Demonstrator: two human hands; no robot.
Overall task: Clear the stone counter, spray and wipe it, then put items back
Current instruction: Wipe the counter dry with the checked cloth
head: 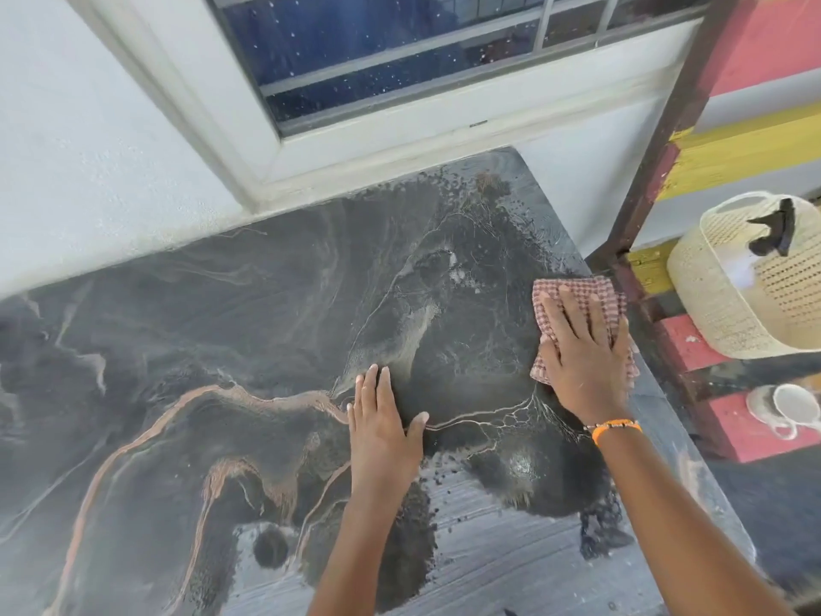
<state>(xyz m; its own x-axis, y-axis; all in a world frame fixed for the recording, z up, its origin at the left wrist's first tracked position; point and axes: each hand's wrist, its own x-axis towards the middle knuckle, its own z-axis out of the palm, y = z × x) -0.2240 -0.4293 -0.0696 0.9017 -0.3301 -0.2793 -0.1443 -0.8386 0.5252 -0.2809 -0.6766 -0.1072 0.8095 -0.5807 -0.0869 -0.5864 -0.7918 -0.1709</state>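
The dark stone counter [222, 349] with orange and white veins fills the view, wet in dark patches and dry grey near the front. My right hand [586, 349] lies flat, palm down, pressing a red-and-white checked cloth [573, 289] onto the counter near its right edge. My left hand [382, 420] rests flat on the stone in the middle, fingers together, holding nothing. The trigger of a black spray bottle [773, 229] sticks out of a cream basket [733, 304] on the floor to the right.
A white wall and a window frame [355, 140] run along the counter's far side. A brown post [666, 126] stands at the right end. A white mug [791, 406] sits on red, yellow and black painted steps [751, 433] below the basket.
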